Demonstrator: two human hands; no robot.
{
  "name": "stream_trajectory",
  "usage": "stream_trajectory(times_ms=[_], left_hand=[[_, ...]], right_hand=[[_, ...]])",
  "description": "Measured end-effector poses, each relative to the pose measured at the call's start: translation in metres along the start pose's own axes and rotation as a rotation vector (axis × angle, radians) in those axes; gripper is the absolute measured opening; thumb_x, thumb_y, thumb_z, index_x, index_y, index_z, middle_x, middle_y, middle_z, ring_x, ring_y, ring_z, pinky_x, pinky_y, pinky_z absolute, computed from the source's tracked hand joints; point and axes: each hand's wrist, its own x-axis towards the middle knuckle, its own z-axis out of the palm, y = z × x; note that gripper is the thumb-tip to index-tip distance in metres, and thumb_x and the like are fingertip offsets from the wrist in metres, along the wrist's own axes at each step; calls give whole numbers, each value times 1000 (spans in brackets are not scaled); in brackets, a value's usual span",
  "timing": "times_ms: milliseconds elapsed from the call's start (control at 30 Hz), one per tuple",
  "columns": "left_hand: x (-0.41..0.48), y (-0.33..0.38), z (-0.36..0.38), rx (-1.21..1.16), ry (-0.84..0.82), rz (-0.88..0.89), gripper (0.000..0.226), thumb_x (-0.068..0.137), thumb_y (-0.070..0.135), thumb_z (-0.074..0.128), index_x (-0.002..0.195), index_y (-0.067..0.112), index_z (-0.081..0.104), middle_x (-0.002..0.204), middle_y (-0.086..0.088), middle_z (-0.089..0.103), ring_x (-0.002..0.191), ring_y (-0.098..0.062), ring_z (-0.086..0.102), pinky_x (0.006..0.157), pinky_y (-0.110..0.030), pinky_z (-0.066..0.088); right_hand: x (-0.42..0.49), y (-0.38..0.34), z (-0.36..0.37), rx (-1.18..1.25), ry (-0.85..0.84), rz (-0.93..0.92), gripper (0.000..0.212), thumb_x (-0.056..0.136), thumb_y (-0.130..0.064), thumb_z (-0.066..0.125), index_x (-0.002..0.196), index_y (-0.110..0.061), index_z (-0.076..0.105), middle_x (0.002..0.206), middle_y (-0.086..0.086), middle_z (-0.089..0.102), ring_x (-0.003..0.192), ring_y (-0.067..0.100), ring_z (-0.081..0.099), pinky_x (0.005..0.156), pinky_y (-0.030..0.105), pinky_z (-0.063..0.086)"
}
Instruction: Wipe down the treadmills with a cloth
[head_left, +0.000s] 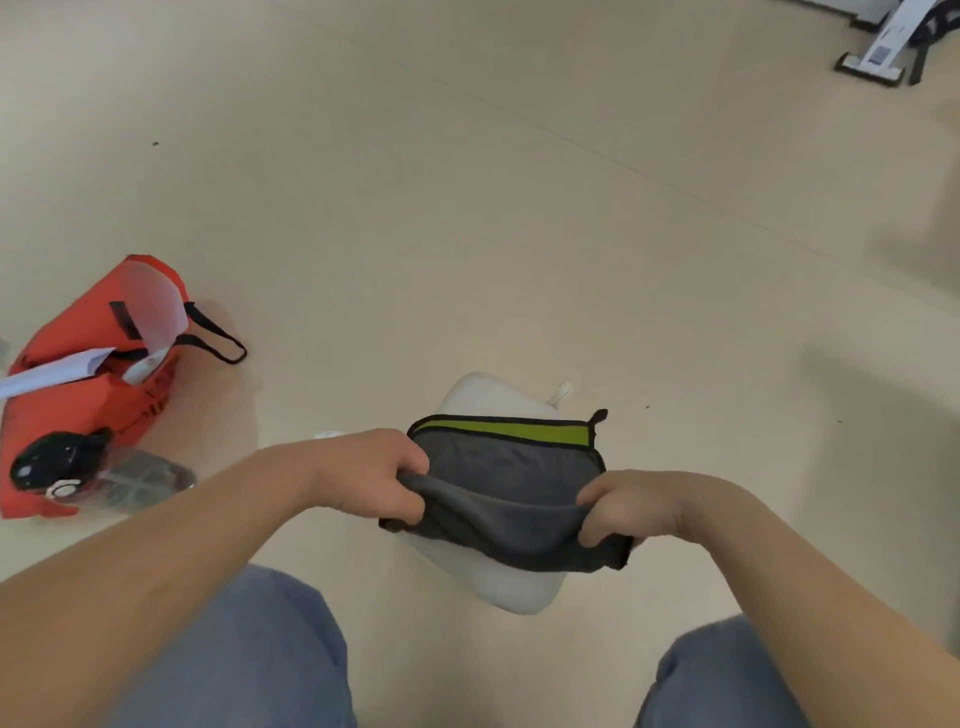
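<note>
Cloth (511, 467): grey, with a green strip along the far edge and black trim. It is held in the air low in the middle of the view, stretched between the two hands, its near edge bunched and sagging.
Left hand (376, 475): fingers curled tight round the cloth's near left corner, knuckles up.
Right hand (631, 506): fingers curled round the near right corner, gripping it the same way.
Cushion (519, 590): a white, rounded pad on the floor, right under the cloth and partly hidden by it. Whether the cloth touches it cannot be told.
Knees (249, 649): blue jeans at the bottom edge, one on each side of the cushion.
Floor (467, 208): pale beige and smooth.
Bag (78, 395): orange, lying on its side well to the left, with black straps (218, 338) and white papers (52, 371) sticking out.
Bottle (140, 475): clear, lying just beside the bag's near end, next to a black object (49, 460) too blurred to name.
Machine foot (878, 57): white and black frame at the far top right, well apart from the cloth.
</note>
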Motion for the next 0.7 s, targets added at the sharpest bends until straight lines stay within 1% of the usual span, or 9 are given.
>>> stream_trajectory(times_ms=[100,200,267,367,467,500,567,633,700], left_hand=[[5,-10,20,-66,-24,-8,23,80,30,71,70,22,52,63,11,49,60,-10,47,58,-29,36],[13,-17,22,-252,-7,-43,14,84,18,67,79,13,55,72,4,58,65,-13,63,61,-27,52],[24,-26,21,-351,117,-78,6,88,11,63,92,7,61,88,-5,70,79,-23,75,72,-36,64],[44,-38,21,-341,419,-110,3,95,14,61,97,14,63,95,-10,69,82,-30,73,75,-48,64],[68,-45,27,-301,649,-152,16,96,23,66,110,20,62,103,0,68,97,-26,68,83,-40,56],[74,-46,33,-289,663,-190,28,95,28,67,121,19,59,112,2,67,105,-26,66,85,-36,52],[84,-48,48,-202,592,-285,50,95,42,67,133,14,51,123,-2,61,112,-26,62,84,-33,48],[93,-54,62,-179,472,-371,50,96,54,61,121,10,55,114,-2,65,102,-23,64,80,-34,50],[99,-57,68,-264,408,-398,46,98,56,56,105,11,62,100,-4,70,91,-21,66,84,-38,56]], right_hand=[[9,12,12,62,-20,32,13,86,-20,67,97,-15,70,106,8,73,99,27,73,84,36,64],[16,17,5,169,96,43,17,97,-16,59,112,-9,64,107,19,75,86,35,77,79,48,65],[25,20,-1,243,264,26,16,99,-18,57,111,-8,63,105,24,73,78,37,77,69,49,65],[39,28,-4,340,522,-12,11,98,-20,63,102,-10,64,101,19,72,77,33,75,59,39,64],[55,35,-1,607,693,-34,24,92,-26,76,107,-12,64,104,13,69,91,31,71,62,39,62],[60,36,1,670,718,-31,34,89,-28,79,115,-13,62,106,9,67,93,28,69,67,40,61],[70,40,4,590,740,-21,52,87,-32,80,130,-16,56,106,4,63,93,24,66,74,39,56],[76,44,7,452,715,7,62,85,-31,80,138,-18,51,111,6,63,94,25,66,73,40,57],[78,47,9,413,707,60,56,85,-25,79,133,-15,53,113,10,63,94,30,68,73,46,63]])
